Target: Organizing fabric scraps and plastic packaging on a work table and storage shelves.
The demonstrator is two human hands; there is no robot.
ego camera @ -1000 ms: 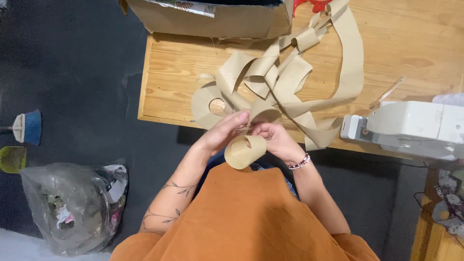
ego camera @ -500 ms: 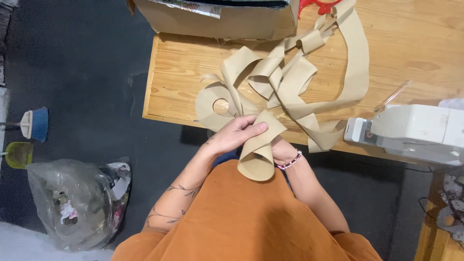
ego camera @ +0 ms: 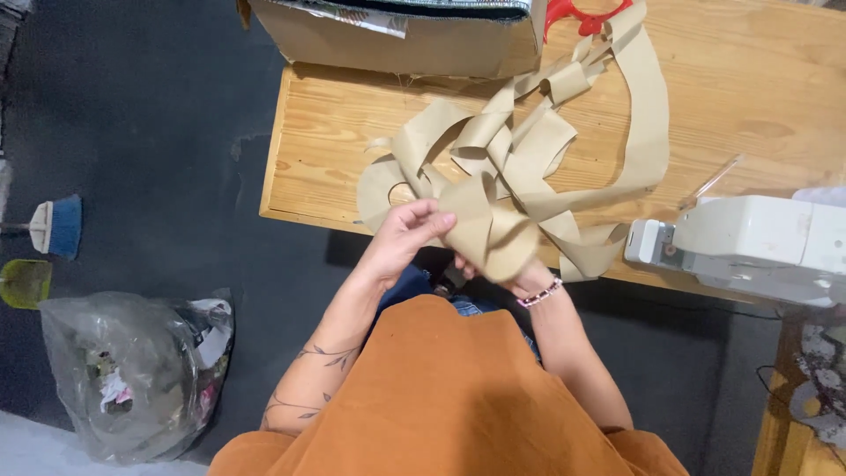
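A long tan fabric strip (ego camera: 529, 150) lies in loose loops across the wooden table (ego camera: 335, 150). Its near end is wound into a roll (ego camera: 493, 238) held at the table's front edge. My left hand (ego camera: 405, 238) grips the roll's left side with fingers on the tan band. My right hand (ego camera: 476, 269) is mostly hidden under the roll, holding it from below; a beaded bracelet (ego camera: 539, 293) shows on that wrist.
A white sewing machine (ego camera: 749, 242) stands at the right of the table. A cardboard box (ego camera: 397, 35) sits at the back, with red scissor handles (ego camera: 582, 13) beside it. On the dark floor at left are a clear trash bag (ego camera: 132, 370) and a blue brush (ego camera: 57, 225).
The roll has been lifted and turned in my hands, from lying sideways near my lap to up at the table edge, with more strip wrapped over it.
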